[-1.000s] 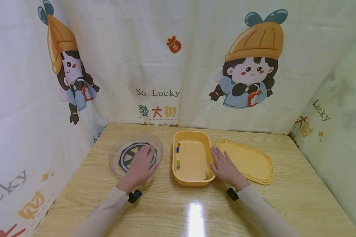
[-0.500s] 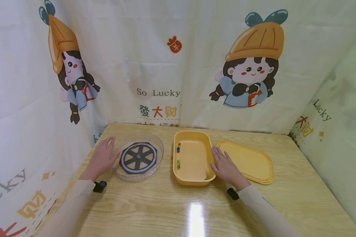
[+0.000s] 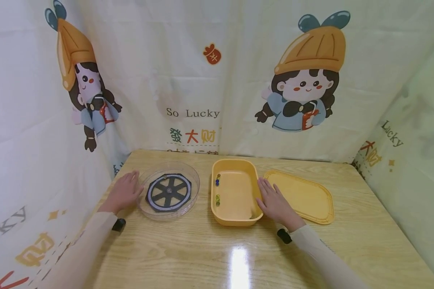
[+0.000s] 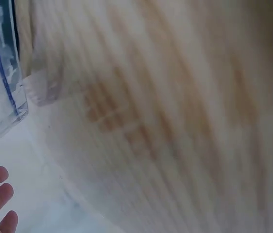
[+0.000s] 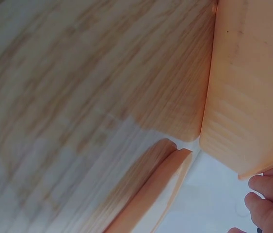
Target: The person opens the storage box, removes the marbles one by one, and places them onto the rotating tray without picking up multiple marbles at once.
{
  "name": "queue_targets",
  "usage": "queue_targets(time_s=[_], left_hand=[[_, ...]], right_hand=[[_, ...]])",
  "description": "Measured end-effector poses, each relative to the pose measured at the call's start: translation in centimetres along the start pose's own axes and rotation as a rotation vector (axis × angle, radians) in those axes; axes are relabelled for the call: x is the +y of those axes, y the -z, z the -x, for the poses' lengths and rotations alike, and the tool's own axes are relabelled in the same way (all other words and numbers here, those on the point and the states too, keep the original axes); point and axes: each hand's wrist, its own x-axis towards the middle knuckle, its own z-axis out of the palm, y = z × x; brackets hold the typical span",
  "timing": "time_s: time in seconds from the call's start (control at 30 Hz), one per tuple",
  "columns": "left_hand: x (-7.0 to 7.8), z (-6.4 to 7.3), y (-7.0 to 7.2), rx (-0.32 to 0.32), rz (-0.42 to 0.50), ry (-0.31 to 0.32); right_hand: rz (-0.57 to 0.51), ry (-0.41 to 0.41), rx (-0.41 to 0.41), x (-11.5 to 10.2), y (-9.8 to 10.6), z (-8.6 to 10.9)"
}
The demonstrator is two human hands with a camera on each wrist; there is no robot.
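My left hand (image 3: 124,192) is at the left side of a round clear dish (image 3: 192,200), its fingertips near or at the rim; contact cannot be told. Inside that dish lies a dark, spoked, wheel-like disc (image 3: 160,202) with a pale ring. In the left wrist view, loosely bent fingers show just below the clear dish wall (image 4: 0,73). My right hand (image 3: 276,202) rests its extended fingers against the right rim of a deep yellow box (image 3: 235,220). Several small glass marbles (image 3: 218,182), blue and yellow-green, lie along the box's left inner side.
A flat yellow lid (image 3: 307,196) lies on the wooden table (image 3: 202,253) right of the box, partly behind my right hand. Printed cloth (image 3: 238,80) hangs around the table's back and sides. A small gap separates dish and box.
My left hand was over the dish a second ago, then moved left to its outer side, and has since lowered slightly. The right hand, box and lid stay put.
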Motion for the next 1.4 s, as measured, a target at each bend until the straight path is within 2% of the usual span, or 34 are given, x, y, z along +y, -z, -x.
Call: queue_targets(time_s=[0.17,0.4,0.67,0.87,1.07,1.23,1.33,1.4], left_hand=[[-0.2,0.0,-0.6,-0.036,0.006,0.019],[0.5,0.2,0.0,-0.077,-0.007,0.048],[0.3,0.4,0.5,-0.102,-0.044,0.018],[0.0,0.5,0.3,-0.076,-0.056,0.004],[0.0,0.5,0.0,-0.07,-0.043,0.006],[0.1,0.5,-0.1,-0.075,-0.052,0.009],[0.1,0.5,-0.1,-0.073,-0.054,0.009],[0.2,0.5,-0.1,-0.07,-0.047,0.009]], right_hand=[[0.01,0.005,0.004,-0.2,0.2,0.0],[0.025,0.009,-0.006,-0.5,0.5,0.0],[0.033,0.01,-0.011,-0.4,0.2,-0.1],[0.075,0.019,-0.03,-0.5,0.8,-0.2],[0.154,0.04,-0.074,-0.8,2.3,-0.7],[0.221,0.104,-0.058,-1.3,4.4,-2.2],[0.214,0.146,-0.048,-2.1,5.9,-3.4],[0.149,0.173,-0.039,-2.8,6.8,-4.3]])
